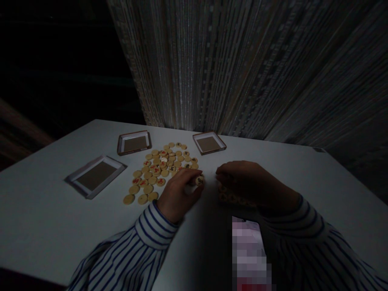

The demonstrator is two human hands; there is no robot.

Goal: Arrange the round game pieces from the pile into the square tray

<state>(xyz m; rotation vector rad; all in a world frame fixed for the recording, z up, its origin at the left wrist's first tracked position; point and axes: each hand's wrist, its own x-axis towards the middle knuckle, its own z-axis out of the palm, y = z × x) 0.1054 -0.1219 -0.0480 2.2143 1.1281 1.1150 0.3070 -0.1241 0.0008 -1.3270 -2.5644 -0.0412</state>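
My left hand [178, 194] is closed, pinching a round xiangqi piece [199, 180] with a black character between thumb and fingers. Just left of it, many pale wooden xiangqi pieces [148, 188] lie loose on the white table, some showing red or black characters, others plain side up. To the right, my right hand [245, 178] hovers palm down with its fingers stretched out and slightly bent. Beneath that hand, rows of xiangqi pieces [233, 198] sit close together, partly hidden and in shadow. No piece can be made out in its fingers.
Shallow open box parts lie around the loose pieces: one at the left [71, 178], one at the back left [120, 151] and one at the back right [224, 146]. A lit phone [250, 250], its screen blurred, is near me. Behind the table [45, 210] hangs a string curtain [194, 72].
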